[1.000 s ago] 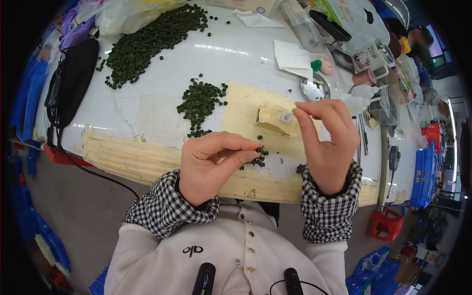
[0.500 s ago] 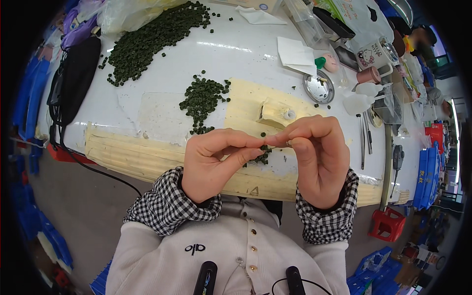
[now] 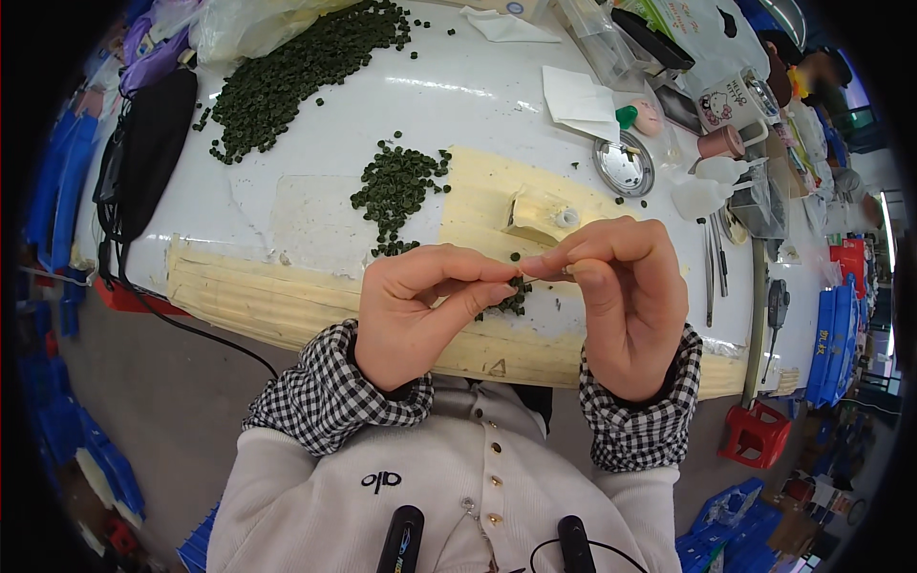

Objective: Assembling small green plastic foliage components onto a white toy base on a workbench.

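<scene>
My left hand (image 3: 420,310) is closed in a pinch, with thumb and forefinger together above the near edge of the table. Opposite it, my right hand (image 3: 626,301) is pinched too, its forefinger reaching to the left fingertips. Whatever the fingers hold is too small to make out. Under the fingertips lies a small cluster of dark green pieces (image 3: 514,304), partly hidden by my left hand. Just beyond my right hand stands a tape-covered block (image 3: 535,218) with a translucent white nozzle-like tip (image 3: 566,217).
A larger patch of green pieces (image 3: 396,191) and a big heap (image 3: 287,91) lie farther left. To the right are a round metal dish (image 3: 623,167), tweezers (image 3: 709,272), white squeeze bottles (image 3: 695,198) and a mug (image 3: 723,105). A black pouch (image 3: 153,143) with a cord lies at left.
My right hand has shifted slightly to the right, and its forefinger has moved a little against the left fingertips. The left hand stays pinched in nearly the same place.
</scene>
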Demonstrator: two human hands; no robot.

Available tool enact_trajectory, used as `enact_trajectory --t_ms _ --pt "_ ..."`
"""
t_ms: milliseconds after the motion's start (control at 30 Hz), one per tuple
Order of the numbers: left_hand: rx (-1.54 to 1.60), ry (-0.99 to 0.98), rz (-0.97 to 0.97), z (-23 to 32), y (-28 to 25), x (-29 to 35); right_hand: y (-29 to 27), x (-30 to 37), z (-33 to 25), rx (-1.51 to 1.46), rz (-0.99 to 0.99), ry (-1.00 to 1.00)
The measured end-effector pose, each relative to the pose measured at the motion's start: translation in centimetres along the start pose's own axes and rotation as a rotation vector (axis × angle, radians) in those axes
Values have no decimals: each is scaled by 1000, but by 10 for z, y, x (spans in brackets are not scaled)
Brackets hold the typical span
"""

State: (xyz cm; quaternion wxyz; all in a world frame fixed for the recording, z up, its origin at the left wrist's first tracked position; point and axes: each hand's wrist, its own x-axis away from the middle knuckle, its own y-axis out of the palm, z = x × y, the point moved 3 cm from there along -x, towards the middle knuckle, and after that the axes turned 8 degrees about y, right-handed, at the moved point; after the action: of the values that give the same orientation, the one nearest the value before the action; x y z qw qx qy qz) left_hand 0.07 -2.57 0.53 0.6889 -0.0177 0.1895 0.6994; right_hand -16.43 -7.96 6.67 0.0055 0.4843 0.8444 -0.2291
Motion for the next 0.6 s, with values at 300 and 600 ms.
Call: enact_trajectory --t_ms 300,600 --pt "-13 -18 16 -1 0 0 -14 -15 15 512 430 -142" --pt "15 -31 44 -1 0 0 -9 -14 15 685 392 -129"
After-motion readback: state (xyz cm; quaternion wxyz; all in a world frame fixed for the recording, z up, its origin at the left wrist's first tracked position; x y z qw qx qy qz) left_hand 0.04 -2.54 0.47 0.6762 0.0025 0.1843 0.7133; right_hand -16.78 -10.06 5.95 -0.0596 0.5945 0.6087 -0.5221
